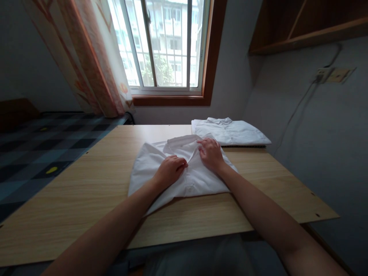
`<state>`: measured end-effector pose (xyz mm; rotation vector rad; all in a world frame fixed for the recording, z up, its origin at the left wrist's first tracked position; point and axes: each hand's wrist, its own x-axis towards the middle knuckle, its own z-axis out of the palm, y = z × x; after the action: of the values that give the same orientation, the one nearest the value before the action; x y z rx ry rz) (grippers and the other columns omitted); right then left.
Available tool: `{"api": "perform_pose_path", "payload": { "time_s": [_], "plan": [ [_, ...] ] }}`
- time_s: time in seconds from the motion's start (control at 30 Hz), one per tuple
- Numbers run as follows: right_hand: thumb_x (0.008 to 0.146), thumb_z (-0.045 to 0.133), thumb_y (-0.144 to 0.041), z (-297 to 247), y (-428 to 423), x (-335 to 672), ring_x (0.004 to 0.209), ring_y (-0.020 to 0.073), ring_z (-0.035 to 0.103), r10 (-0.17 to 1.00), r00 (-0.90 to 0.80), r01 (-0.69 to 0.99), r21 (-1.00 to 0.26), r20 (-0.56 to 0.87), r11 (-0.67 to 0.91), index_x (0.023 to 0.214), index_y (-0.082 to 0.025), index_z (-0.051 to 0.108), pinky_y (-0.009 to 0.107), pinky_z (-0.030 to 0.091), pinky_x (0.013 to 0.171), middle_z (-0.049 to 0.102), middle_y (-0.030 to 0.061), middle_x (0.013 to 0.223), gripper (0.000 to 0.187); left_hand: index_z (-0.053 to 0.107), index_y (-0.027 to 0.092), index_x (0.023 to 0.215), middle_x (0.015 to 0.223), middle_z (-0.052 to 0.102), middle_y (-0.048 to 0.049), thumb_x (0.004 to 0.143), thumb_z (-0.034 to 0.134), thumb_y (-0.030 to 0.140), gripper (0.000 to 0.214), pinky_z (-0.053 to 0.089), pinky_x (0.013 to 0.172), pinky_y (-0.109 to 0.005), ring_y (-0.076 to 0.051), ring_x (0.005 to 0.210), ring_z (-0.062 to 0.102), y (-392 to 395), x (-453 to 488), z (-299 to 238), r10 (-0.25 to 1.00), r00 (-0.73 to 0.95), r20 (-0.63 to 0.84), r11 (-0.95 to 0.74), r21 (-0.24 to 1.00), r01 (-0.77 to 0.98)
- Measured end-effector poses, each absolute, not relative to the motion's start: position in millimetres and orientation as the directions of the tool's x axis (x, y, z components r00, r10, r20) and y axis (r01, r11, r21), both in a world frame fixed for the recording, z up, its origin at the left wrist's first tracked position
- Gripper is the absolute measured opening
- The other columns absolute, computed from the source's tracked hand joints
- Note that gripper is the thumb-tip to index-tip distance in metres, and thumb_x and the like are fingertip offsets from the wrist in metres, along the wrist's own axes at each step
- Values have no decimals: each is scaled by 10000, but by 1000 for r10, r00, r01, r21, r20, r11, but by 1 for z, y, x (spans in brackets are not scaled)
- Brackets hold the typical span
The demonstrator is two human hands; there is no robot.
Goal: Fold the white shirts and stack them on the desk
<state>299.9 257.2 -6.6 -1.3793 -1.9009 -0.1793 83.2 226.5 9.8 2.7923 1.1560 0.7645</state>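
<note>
A white collared shirt [149, 165] lies partly folded on a light wooden board [86, 191] in front of me. My left hand [170, 170] rests on the shirt's front just below the collar, fingers curled and pinching the fabric. My right hand [211, 152] lies on the shirt beside the collar, fingers bent and pressing or gripping the cloth near the placket. The two hands are close together, almost touching. A second white shirt [230, 132], folded flat, lies farther back on the right of the board.
A bed with a dark checked cover [37, 149] stands to the left. Behind the board are a window [166, 42] and a patterned curtain [92, 57]. A wooden shelf [304, 27] hangs upper right, and a wall socket with cable [324, 74] is on the right wall.
</note>
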Motion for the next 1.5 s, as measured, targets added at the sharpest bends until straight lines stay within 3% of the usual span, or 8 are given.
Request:
{"api": "perform_pose_path", "payload": {
  "time_s": [0.13,0.27,0.5,0.7,0.93,1.1,1.3,1.5],
  "plan": [
    [741,521,-62,4,239,285,1343,238,419,651,-465,702,-198,601,684,1344,-207,547,470,181,1179,612,83,1316,621,702,181,817,792,727,-42,903,550,165,176,456,765,-319,-200,777,606,228,80,11,642,623,448,-752,208,625],
    [779,524,-104,5,229,269,1073,224,584,699,-540,666,-269,470,696,1417,-115,464,426,331,1089,705,102,1054,640,707,188,830,829,738,-37,920,554,198,178,462,798,-322,-193,800,626,230,78,13,649,605,461,-743,215,633],
    [855,521,-181,8,228,263,856,210,587,777,-521,754,-237,354,613,889,-175,688,332,405,835,706,71,849,171,698,186,812,761,706,-22,866,623,149,99,455,750,-287,-186,788,620,231,78,15,722,581,376,-685,271,676],
    [860,528,-212,10,226,260,836,196,584,807,-510,794,-198,298,575,824,-184,698,321,375,813,716,68,841,176,690,191,818,771,697,-21,848,612,123,108,452,756,-284,-185,801,616,229,80,15,724,595,348,-683,245,688],
    [823,489,-157,8,235,279,682,164,526,806,-514,767,-265,292,585,644,-196,658,284,363,684,662,29,691,250,671,202,812,745,669,-29,908,560,288,170,451,698,-289,-188,730,609,233,64,20,774,458,438,-590,235,772],
    [850,489,-148,17,243,289,844,213,552,828,-348,858,-207,440,470,812,-182,673,320,387,815,683,73,853,191,654,187,833,779,677,-64,925,515,289,195,448,767,-334,-225,793,610,246,47,24,754,364,547,-515,148,844],
    [913,461,-164,18,240,289,1036,288,525,838,-159,949,-154,521,276,991,-181,661,411,365,930,664,129,1012,215,679,178,897,935,674,-121,886,553,229,136,445,825,-403,-292,944,598,247,44,22,835,298,462,-394,124,911],
    [807,521,-82,21,231,283,1166,264,526,789,-249,858,-250,562,449,1007,-217,696,494,265,1099,675,81,1152,298,682,201,938,1015,690,-70,858,517,119,201,449,926,-393,-228,994,589,231,56,32,725,487,487,-651,253,715]
  ]
}}
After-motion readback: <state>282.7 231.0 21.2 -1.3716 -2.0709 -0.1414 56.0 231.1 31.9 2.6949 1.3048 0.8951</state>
